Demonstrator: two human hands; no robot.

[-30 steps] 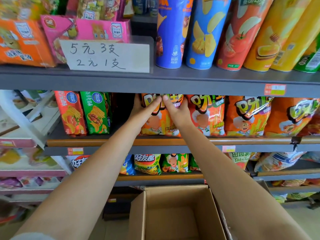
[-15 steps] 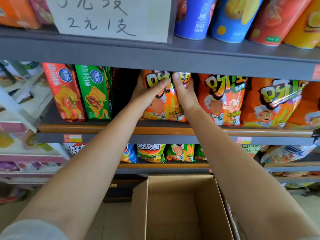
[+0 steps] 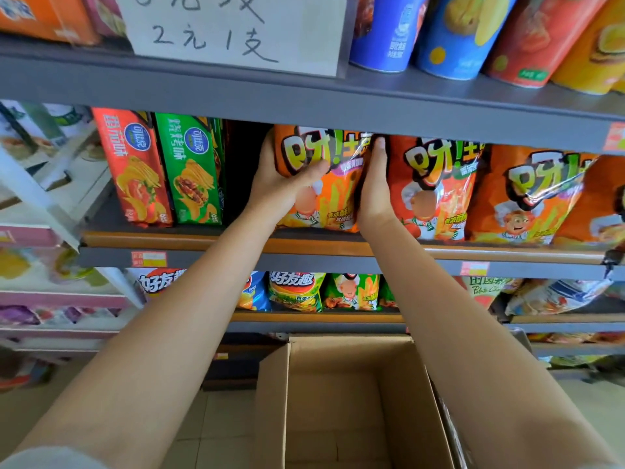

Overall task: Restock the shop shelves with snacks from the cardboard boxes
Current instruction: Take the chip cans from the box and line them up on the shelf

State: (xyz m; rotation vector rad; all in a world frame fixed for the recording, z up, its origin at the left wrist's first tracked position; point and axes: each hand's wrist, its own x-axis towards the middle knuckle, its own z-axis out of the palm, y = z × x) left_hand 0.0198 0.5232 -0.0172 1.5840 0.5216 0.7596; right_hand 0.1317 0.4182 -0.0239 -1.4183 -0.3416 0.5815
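An orange snack bag (image 3: 329, 201) stands upright on the middle shelf (image 3: 236, 240), leftmost in a row of like orange bags (image 3: 436, 191). My left hand (image 3: 284, 184) grips its left edge, thumb across the front and fingers behind. My right hand (image 3: 373, 187) lies flat with straight fingers against its right edge, between it and the neighbouring bag. Below my arms stands an open cardboard box (image 3: 341, 401); its visible inside holds nothing.
A red chip box (image 3: 133, 167) and a green one (image 3: 191, 170) stand left of a dark gap. Chip tubes (image 3: 449, 32) and a handwritten price sign (image 3: 233, 32) sit on the upper shelf. More snack bags (image 3: 297, 291) fill the lower shelf.
Both hands slid from the bag's top down to its sides: the left now wraps the left edge, the right lies along the right edge. The camera came closer and tilted down.
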